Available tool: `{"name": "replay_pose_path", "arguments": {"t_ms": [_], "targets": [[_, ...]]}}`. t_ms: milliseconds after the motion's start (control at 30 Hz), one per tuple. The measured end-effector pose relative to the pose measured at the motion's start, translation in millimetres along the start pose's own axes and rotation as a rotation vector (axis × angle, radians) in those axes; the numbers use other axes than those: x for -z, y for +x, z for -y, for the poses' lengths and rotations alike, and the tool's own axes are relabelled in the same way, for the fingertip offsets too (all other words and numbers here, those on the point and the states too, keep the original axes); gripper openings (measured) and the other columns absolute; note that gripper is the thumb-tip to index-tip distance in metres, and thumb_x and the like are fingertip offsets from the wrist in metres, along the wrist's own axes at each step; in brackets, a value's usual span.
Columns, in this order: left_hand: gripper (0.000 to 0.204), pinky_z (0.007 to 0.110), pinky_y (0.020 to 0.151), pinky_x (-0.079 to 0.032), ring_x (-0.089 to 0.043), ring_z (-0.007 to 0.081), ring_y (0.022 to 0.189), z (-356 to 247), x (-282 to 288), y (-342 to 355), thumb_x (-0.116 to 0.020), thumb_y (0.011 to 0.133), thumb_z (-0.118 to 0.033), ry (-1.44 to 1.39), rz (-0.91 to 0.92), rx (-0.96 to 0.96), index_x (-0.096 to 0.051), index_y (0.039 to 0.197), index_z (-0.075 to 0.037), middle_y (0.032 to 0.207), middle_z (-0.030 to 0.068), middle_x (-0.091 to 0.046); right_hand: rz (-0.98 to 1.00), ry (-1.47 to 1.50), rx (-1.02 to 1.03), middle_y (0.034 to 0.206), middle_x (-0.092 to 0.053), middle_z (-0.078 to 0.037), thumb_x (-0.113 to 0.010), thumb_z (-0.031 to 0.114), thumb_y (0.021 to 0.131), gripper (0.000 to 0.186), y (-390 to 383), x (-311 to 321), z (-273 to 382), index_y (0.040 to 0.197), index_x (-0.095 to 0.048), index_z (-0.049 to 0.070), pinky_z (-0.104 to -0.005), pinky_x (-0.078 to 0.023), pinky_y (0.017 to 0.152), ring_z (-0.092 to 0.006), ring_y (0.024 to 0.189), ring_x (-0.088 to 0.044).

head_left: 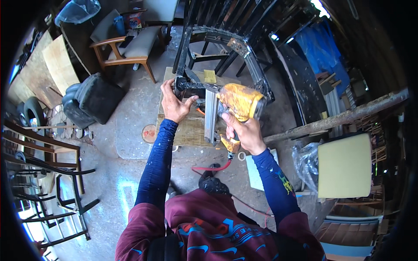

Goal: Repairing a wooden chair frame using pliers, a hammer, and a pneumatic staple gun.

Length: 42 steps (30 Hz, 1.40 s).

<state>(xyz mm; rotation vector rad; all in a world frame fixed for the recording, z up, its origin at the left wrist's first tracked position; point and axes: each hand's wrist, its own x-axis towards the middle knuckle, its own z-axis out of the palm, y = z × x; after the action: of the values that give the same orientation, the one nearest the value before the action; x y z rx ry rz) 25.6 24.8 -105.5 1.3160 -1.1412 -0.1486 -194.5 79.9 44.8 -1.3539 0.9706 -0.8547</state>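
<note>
My right hand (244, 130) grips the handle of a yellow nail gun (241, 99), stained and worn, with a red hose hanging from its base. The gun's nose points left at a black wooden chair frame (185, 52), beside my left hand (176, 102). That hand holds the lower left corner of the frame, fingers wrapped around it and thumb out to the right. Under the frame is a low plywood-topped stand (187, 139), with a small yellow piece of material (210, 75) on it.
A grey armchair (141, 45) and dark padded pieces (98, 100) are left. Stacked chair frames (65, 174) fill the lower left. A long pole (331, 115) crosses the right, near a pale cushion (344, 165) and clear plastic (305, 161). A red hose lies along the floor.
</note>
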Motion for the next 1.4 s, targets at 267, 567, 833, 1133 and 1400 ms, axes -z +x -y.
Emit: {"name": "replay_pose_path", "arguments": {"t_ms": [267, 567, 833, 1133, 1400], "targets": [[0.143, 0.054, 0.119, -0.033, -0.033, 0.0437, 0.147, 5, 37, -2, -0.098, 0.062, -0.041, 0.053, 0.228, 0.049, -0.004, 0.164, -0.005, 0.163, 0.0288, -0.024, -0.177, -0.16, 0.344, 0.093, -0.068, 0.001, -0.076, 0.008, 0.094, 0.039, -14, -3, -101, 0.13, -0.062, 0.002, -0.0218, -0.044, 0.051, -0.0034, 0.059, -0.053], [0.04, 0.042, 0.083, -0.057, -0.075, 0.0293, 0.098, 92, 22, -26, -0.081, 0.082, -0.021, 0.235, 0.651, 0.271, -0.069, 0.114, -0.001, 0.102, 0.0182, -0.077, -0.141, 0.162, 0.131, 0.073, -0.061, 0.003, -0.075, 0.01, 0.095, 0.031, 10, -61, -142, 0.122, -0.063, 0.003, -0.0234, -0.044, 0.046, -0.0039, 0.053, -0.052], [0.028, 0.037, 0.078, -0.056, -0.067, 0.016, 0.083, 85, 17, -34, -0.082, 0.081, -0.018, -0.015, 0.497, 0.213, -0.071, 0.102, -0.003, 0.093, 0.0138, -0.077, -0.173, 0.083, 0.213, 0.075, -0.064, 0.001, -0.074, 0.01, 0.095, 0.027, 17, -69, -143, 0.118, -0.065, 0.0, -0.0243, -0.045, 0.046, -0.0054, 0.053, -0.055], [0.037, 0.039, 0.087, -0.053, -0.064, 0.0175, 0.093, 96, 6, -38, -0.08, 0.08, -0.017, 0.047, 0.413, 0.434, -0.066, 0.112, -0.002, 0.1, 0.0157, -0.075, -0.254, 0.103, 0.228, 0.075, -0.062, 0.003, -0.076, 0.016, 0.096, 0.028, 13, -87, -150, 0.117, -0.064, 0.002, -0.0231, -0.043, 0.046, -0.0048, 0.053, -0.052], [0.04, 0.038, 0.088, -0.053, -0.063, 0.0171, 0.095, 108, 13, -35, -0.079, 0.082, -0.02, 0.025, 0.43, 0.448, -0.065, 0.116, -0.003, 0.103, 0.0141, -0.074, -0.324, 0.182, 0.184, 0.076, -0.061, 0.002, -0.078, 0.016, 0.095, 0.028, 13, -98, -149, 0.114, -0.062, 0.002, -0.0234, -0.042, 0.046, -0.0054, 0.052, -0.051]]}}
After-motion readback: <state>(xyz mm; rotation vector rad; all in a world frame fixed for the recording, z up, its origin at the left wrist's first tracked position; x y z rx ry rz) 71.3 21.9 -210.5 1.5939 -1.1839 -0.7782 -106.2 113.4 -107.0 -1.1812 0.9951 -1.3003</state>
